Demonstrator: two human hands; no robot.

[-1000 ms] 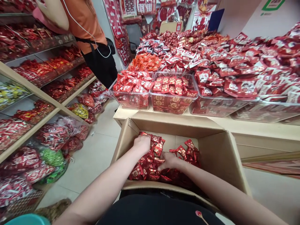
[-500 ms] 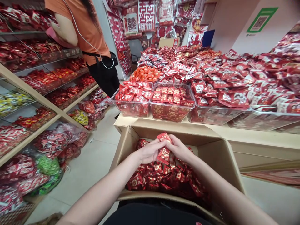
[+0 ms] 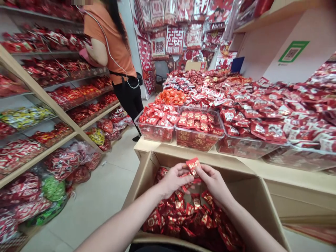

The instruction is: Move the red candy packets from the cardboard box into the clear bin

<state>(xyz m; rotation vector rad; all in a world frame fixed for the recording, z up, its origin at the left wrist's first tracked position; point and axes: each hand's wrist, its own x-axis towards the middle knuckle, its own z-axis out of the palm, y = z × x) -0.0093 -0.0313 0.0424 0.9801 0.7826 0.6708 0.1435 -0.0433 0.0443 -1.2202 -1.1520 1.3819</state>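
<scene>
Both hands are over an open cardboard box (image 3: 245,189) part-filled with red wrapped candies (image 3: 181,220) printed in gold. My right hand (image 3: 214,182) pinches a red wrapped candy (image 3: 193,165) between thumb and fingers, a little above the box's far side. Close beside it, my left hand (image 3: 173,180) has its fingers curled round more of the same candies, partly hidden by its thumb. Just beyond the box, a clear plastic bin (image 3: 199,138) holds similar red and gold candies laid in rows, standing on the counter edge.
Another clear bin (image 3: 154,131) and heaped candy packets (image 3: 257,105) cover the display. A person in an orange top (image 3: 117,52) stands by the shelves (image 3: 65,131) at left. Filled plastic bags (image 3: 63,161) lie on the floor (image 3: 110,178) below them.
My hands have drawn slightly apart, and the candy in my right hand now shows above my left fingers. The camera view has tilted up and shifted left, showing more shelving.
</scene>
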